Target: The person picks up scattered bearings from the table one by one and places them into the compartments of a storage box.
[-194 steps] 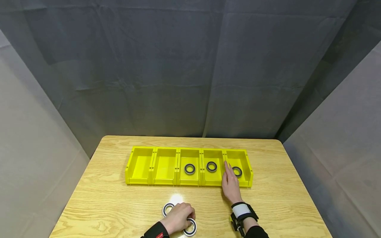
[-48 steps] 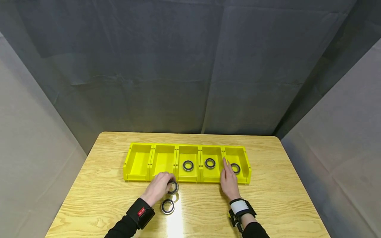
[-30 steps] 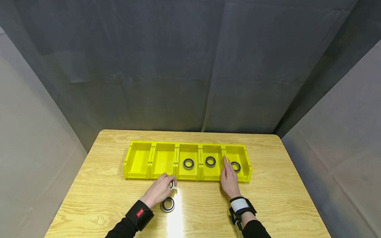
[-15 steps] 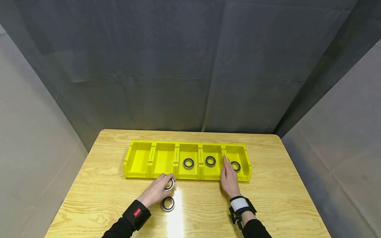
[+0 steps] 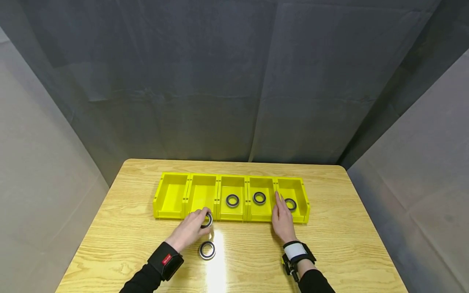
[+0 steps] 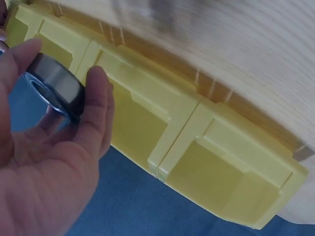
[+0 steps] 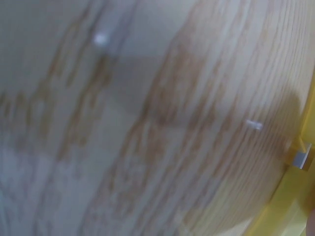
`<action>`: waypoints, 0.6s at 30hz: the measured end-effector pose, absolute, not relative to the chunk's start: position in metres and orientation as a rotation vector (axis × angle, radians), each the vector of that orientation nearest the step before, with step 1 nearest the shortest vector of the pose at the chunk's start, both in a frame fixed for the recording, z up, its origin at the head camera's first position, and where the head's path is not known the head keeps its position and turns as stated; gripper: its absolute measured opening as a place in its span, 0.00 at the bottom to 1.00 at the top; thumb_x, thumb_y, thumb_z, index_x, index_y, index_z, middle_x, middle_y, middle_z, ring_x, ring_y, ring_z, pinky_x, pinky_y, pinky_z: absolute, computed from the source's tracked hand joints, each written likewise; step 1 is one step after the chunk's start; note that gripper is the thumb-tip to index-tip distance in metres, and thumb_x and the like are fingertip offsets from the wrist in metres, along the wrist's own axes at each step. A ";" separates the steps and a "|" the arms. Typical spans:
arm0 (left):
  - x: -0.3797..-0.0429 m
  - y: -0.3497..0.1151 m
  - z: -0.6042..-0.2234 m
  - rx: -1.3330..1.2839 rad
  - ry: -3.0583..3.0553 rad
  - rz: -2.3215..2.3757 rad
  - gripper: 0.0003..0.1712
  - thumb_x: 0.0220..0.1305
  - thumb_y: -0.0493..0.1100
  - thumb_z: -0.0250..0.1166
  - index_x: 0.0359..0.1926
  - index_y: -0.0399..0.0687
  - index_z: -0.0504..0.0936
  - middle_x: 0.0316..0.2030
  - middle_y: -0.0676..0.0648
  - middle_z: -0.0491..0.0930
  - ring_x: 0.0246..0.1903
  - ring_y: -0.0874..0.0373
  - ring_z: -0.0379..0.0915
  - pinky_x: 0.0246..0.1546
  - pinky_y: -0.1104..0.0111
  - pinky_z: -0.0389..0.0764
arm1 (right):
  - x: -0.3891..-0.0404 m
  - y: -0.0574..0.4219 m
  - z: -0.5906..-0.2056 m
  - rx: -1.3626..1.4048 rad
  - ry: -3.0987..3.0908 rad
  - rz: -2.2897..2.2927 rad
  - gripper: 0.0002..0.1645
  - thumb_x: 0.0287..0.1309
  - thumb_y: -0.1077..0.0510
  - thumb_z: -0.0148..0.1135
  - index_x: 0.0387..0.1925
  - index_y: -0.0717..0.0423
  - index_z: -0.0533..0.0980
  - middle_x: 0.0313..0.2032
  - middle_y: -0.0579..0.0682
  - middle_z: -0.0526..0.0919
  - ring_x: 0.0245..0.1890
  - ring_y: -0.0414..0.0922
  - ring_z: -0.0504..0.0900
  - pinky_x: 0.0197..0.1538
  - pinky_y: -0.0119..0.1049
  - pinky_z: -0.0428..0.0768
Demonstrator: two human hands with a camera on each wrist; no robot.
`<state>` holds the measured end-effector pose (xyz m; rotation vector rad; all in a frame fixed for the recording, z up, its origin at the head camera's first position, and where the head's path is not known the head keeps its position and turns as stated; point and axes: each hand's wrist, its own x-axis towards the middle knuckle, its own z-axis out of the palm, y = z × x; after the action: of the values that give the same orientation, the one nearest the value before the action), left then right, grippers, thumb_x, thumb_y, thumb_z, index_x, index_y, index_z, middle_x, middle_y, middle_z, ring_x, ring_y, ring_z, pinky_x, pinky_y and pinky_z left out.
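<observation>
In the head view my left hand (image 5: 188,231) pinches a ball bearing (image 5: 210,220), a steel ring with black seals, at the front lip of the second yellow bin from the left. The left wrist view shows this bearing (image 6: 66,81) tilted between thumb and fingertips, above the bins (image 6: 189,110). Another bearing (image 5: 207,257) lies flat on the table just below that hand. My right hand (image 5: 283,224) rests with straight fingers along the divider between the two rightmost bins. Single bearings lie in the middle bin (image 5: 232,215), the one right of it and the rightmost.
Several joined yellow bins form a row across the wooden table (image 5: 329,228). The two leftmost bins (image 5: 172,197) hold no bearing. A grey curtain (image 5: 183,81) hangs behind the table, with light panels at both sides.
Since the oldest frame, my left hand has lifted a bearing from the table and carried it forward to the bins. Lately it has shifted slightly left, turning the bearing. The right hand stays put.
</observation>
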<state>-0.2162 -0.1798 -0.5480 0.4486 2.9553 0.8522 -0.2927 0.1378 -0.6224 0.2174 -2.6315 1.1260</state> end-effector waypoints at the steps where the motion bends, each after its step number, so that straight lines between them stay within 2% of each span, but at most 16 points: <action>1: -0.217 -0.180 -0.548 0.446 2.972 0.832 0.24 0.61 0.40 0.72 0.56 0.38 0.75 0.39 0.41 0.81 0.35 0.55 0.75 0.33 0.65 0.77 | -0.293 0.138 -0.622 0.217 -2.632 1.127 0.31 0.75 0.64 0.44 0.76 0.60 0.58 0.72 0.70 0.63 0.72 0.67 0.64 0.71 0.63 0.66; 6: -0.220 -0.180 -0.545 0.406 3.027 0.806 0.28 0.62 0.40 0.71 0.60 0.36 0.75 0.44 0.37 0.77 0.34 0.54 0.73 0.32 0.65 0.78 | -0.294 0.138 -0.622 0.217 -2.634 1.125 0.31 0.75 0.64 0.44 0.76 0.60 0.58 0.72 0.70 0.63 0.72 0.67 0.64 0.71 0.62 0.66; 10: -0.223 -0.181 -0.543 0.361 3.033 0.826 0.29 0.63 0.42 0.70 0.62 0.38 0.75 0.41 0.39 0.72 0.29 0.57 0.65 0.28 0.70 0.71 | -0.294 0.138 -0.621 0.207 -2.641 1.138 0.31 0.75 0.63 0.44 0.77 0.59 0.58 0.73 0.70 0.63 0.72 0.66 0.64 0.71 0.62 0.66; 13: -0.226 -0.182 -0.541 0.344 3.051 0.826 0.28 0.63 0.43 0.70 0.62 0.38 0.75 0.40 0.41 0.72 0.31 0.56 0.64 0.31 0.69 0.70 | -0.293 0.138 -0.621 0.206 -2.650 1.149 0.31 0.76 0.63 0.43 0.77 0.58 0.57 0.73 0.68 0.63 0.73 0.65 0.64 0.72 0.61 0.65; 18: -0.231 -0.184 -0.539 0.335 3.086 0.828 0.28 0.63 0.43 0.70 0.62 0.38 0.76 0.44 0.37 0.75 0.38 0.50 0.68 0.37 0.62 0.74 | -0.293 0.138 -0.621 0.219 -2.660 1.135 0.31 0.76 0.62 0.43 0.77 0.59 0.57 0.73 0.68 0.63 0.73 0.65 0.63 0.72 0.61 0.65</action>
<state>-0.2309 -0.1836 -0.5387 0.3354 3.0859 0.8281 -0.2928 0.1383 -0.6210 0.2190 -2.6605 1.1346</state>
